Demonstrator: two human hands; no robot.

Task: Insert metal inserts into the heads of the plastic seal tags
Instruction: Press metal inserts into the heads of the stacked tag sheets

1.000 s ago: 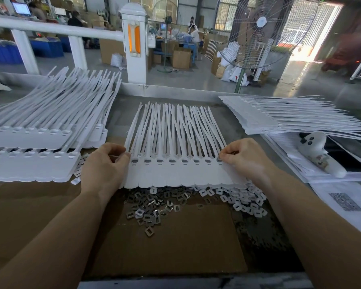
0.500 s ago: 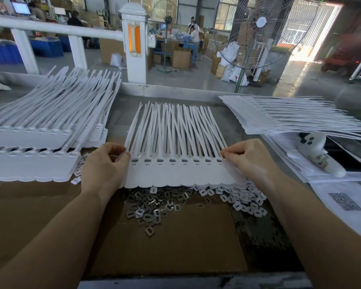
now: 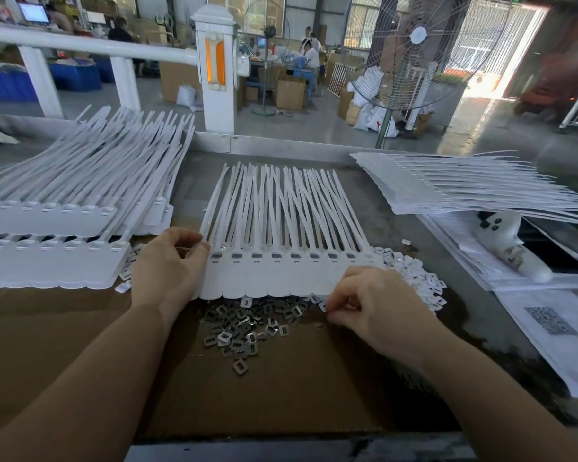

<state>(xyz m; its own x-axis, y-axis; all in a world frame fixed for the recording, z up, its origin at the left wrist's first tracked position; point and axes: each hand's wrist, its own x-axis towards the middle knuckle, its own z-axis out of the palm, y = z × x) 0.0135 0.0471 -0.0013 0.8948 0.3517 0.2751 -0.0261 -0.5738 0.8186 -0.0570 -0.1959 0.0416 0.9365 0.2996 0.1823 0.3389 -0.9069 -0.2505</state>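
A joined strip of white plastic seal tags (image 3: 281,275) lies in the middle of the bench, its tails pointing away from me. Metal inserts show in most of its head slots. My left hand (image 3: 171,265) pinches the strip's left end at the first head. Loose metal inserts (image 3: 247,325) lie in a pile on brown cardboard (image 3: 281,395) just below the strip. My right hand (image 3: 374,305) is at the pile's right edge, below the strip's right corner, fingers curled together; what they hold is hidden.
Stacks of white tag strips (image 3: 54,235) fill the left of the bench, and another stack (image 3: 464,185) lies at the back right. Small white plastic pieces (image 3: 414,271) are heaped right of the strip. A white bottle (image 3: 511,248) and printed sheets (image 3: 554,321) lie at the right.
My right hand has left the strip's right-end head and come down toward me to the edge of the insert pile. My left hand stays on the strip's left end.
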